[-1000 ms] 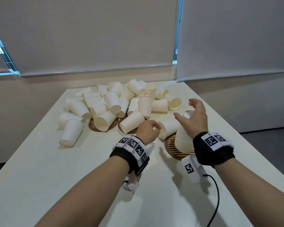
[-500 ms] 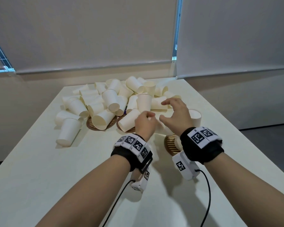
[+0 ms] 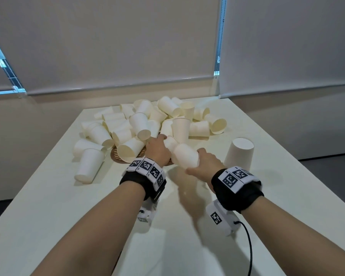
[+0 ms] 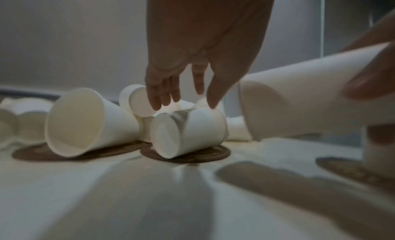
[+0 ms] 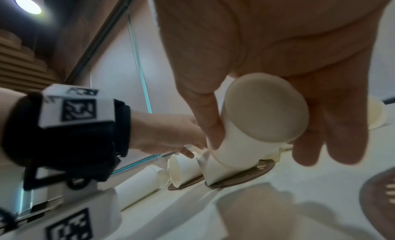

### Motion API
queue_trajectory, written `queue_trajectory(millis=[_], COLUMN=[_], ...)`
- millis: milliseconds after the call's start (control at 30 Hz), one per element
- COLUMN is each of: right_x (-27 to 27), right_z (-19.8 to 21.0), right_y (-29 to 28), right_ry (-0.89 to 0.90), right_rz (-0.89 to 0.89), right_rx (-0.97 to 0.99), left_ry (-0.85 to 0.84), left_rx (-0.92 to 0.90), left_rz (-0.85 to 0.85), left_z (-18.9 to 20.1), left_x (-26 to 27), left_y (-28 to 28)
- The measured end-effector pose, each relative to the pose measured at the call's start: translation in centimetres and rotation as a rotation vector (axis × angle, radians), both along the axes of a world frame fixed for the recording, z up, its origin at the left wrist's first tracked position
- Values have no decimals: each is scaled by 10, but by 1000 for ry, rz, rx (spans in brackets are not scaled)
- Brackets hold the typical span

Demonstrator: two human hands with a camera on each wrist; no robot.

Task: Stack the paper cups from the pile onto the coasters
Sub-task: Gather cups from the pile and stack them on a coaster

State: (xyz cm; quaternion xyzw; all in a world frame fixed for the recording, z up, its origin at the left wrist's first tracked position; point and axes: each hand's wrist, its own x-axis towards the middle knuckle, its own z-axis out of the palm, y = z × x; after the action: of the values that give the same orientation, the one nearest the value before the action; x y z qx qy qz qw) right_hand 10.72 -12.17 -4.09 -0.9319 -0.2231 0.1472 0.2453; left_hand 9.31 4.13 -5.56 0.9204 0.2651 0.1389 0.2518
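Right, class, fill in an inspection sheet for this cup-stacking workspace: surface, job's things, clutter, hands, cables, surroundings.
Surface: pale table, bare near the person.
Job's things: loose pile of paper cups at the far end, mostly on their sides; upside-down cup stack at right; brown coasters, some with tipped cups lying on them.
Clutter: nothing seen.
Hands: right hand grips a cup held on its side; left hand reaches down to a tipped cup on a coaster, fingers straight.
Cables: black cable from the right wrist unit.
Surroundings: closed roller blinds, plain wall beneath.
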Motion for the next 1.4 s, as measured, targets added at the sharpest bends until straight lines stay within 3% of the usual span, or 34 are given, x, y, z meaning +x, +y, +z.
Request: queue_trajectory(millis=[133,267,367,567,700,833,967,1033,1233,1300,1400], right_x=[2,2,2,-2,-4,-9,-9,-6,-3,-3,-5], right_z=[-4,-3,-2,-3,-3,6,14,14,6,3,-2], right_y=[-3,-3,-5,-7,-4,6,15,17,24,28,32], right_ry=[26,36,38,52,46,20,-64,-109,63,150,237], right_rz=[2,-5,11,11,-26,-19,-9,-42,-221,-253,-263], right_rx=[-67,-92,-114,-92,-10,180,434,554,815,854,876], left_ry=[308,445,367,195,-73,-111,-179,-175,-66,-66,-143], left_rx=[269,368,378,220,-62,-473,-920,-1010,-852,-660,-246], left_rz=[-199,-238,-194,-13,149,214,132,50,-84,-53,174], left_z=[-8,-6,-2,5,17,21,21,25,18,15,11], left_x=[9,15,12,-5,-13,-11,-14,-17,-27,-28,-31], left_y=[5,7,2,10,23,20,-1,-9,-10,-2,22])
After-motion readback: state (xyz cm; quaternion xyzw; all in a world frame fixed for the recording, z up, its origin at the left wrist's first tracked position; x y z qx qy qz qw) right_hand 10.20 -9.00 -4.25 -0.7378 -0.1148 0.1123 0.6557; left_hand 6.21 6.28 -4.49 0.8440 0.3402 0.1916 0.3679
